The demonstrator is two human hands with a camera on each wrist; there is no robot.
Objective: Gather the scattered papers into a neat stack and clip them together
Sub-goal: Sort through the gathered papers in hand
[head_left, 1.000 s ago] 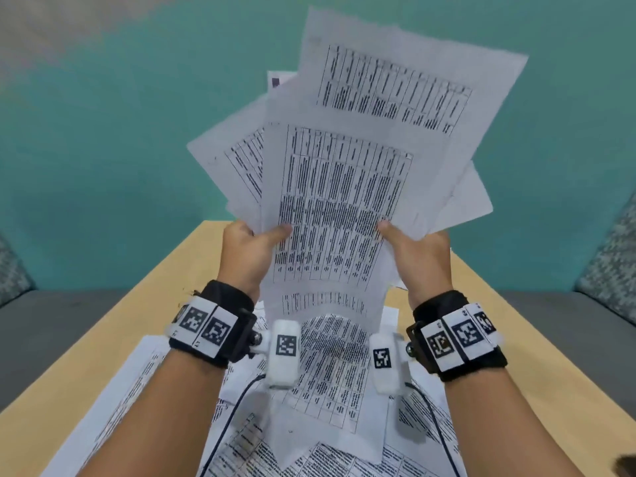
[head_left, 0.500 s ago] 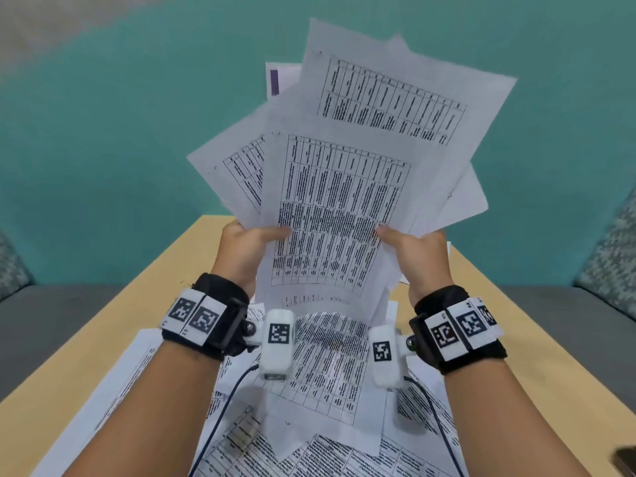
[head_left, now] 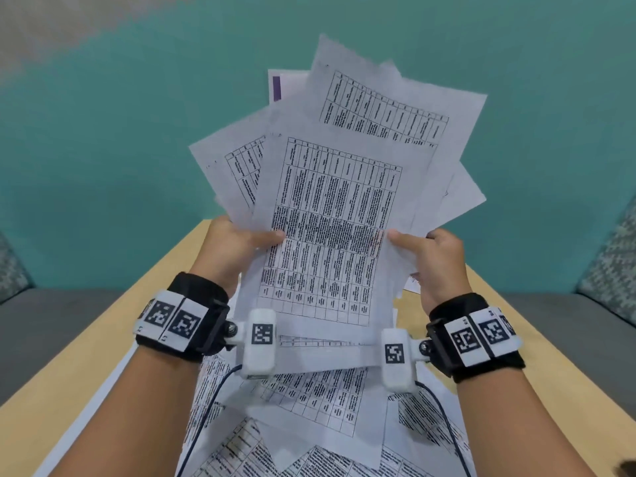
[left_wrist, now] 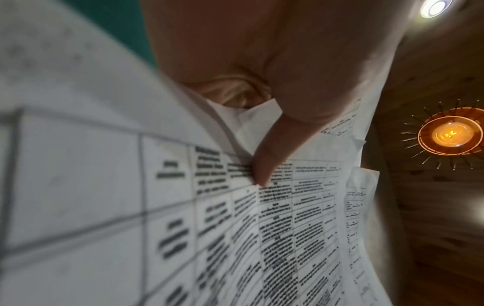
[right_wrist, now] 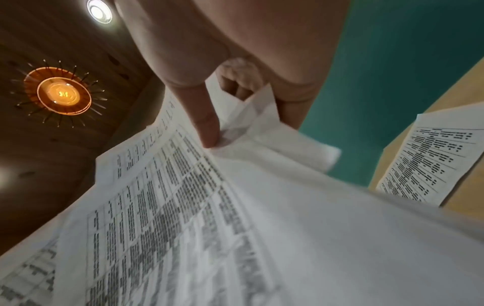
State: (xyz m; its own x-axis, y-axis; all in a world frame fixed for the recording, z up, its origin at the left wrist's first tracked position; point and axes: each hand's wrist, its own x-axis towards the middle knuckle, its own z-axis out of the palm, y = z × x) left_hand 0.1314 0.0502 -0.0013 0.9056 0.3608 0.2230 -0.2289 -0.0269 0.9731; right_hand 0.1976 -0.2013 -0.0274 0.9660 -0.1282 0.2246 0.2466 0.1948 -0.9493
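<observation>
Above the table [head_left: 103,325], left hand [head_left: 230,249] and right hand [head_left: 437,259] pinch fanned papers [head_left: 330,235], fingers hidden behind.

fanned sheets [head_left: 330,215] above table [head_left: 103,339]; loose papers [head_left: 309,425] on table.

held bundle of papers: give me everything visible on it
The held bundle of papers is several white sheets printed with dense black tables, one at the back bearing a purple strip. It is raised upright over the wooden table, fanned out with corners splayed at different angles, not squared. The left hand and right hand grip its side edges, thumbs pressed on the front sheet and fingers behind. The lower edge hangs free above more loose sheets on the table. No clip is visible on it.
</observation>
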